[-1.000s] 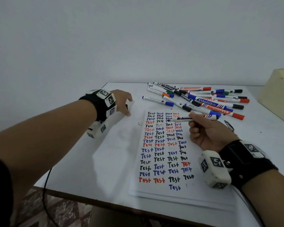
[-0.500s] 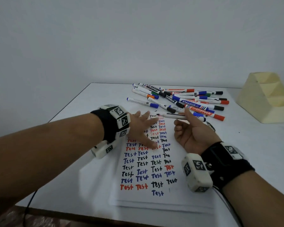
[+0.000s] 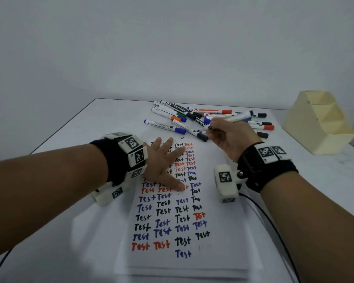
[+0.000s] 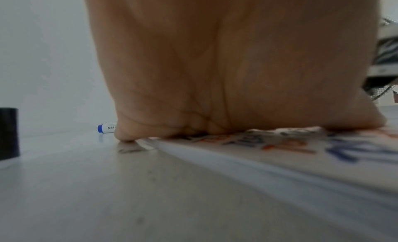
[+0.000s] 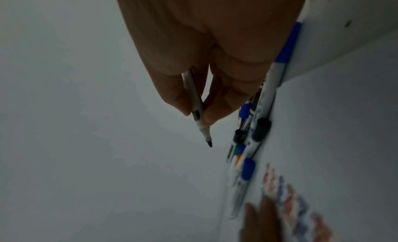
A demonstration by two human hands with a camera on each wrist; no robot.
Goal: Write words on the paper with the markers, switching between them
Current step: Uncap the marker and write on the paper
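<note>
White counter [image 3: 74, 201] fills lower half of head view, wall behind. Paper [image 3: 223, 252] lies centre-low on it, a stack by the look of its lower edge, covered w/ columns of "Test" in black, blue & red. Cream holder [image 3: 319, 123] w/ stepped compartments sits at right edge, apart from everything else.

Left hand [image 3: 161, 162] lies flat on upper left part of paper, fingers straight & spread, palm down, pressing sheet; grip slack, holds nothing. Left wrist view shows palm [image 4: 215, 67] on paper edge, and a black cylinder [image 4: 8, 133] at left of frame, can't tell what.

Right hand [image 3: 231, 137] is above paper's upper right corner, in front of the pile. Its grip is closed round a marker [image 3: 229, 119]: thumb & fingers pinch the barrel near the tip. Right wrist view shows it uncapped, black tip [image 5: 209, 144] bare, clear of the surface.

Pile of markers [image 3: 192, 117] lies just beyond top of paper, upper centre, criss-crossed, caps blue, black, red, orange, green. One blue-capped marker [image 3: 166, 126] lies at pile's left edge.
</note>
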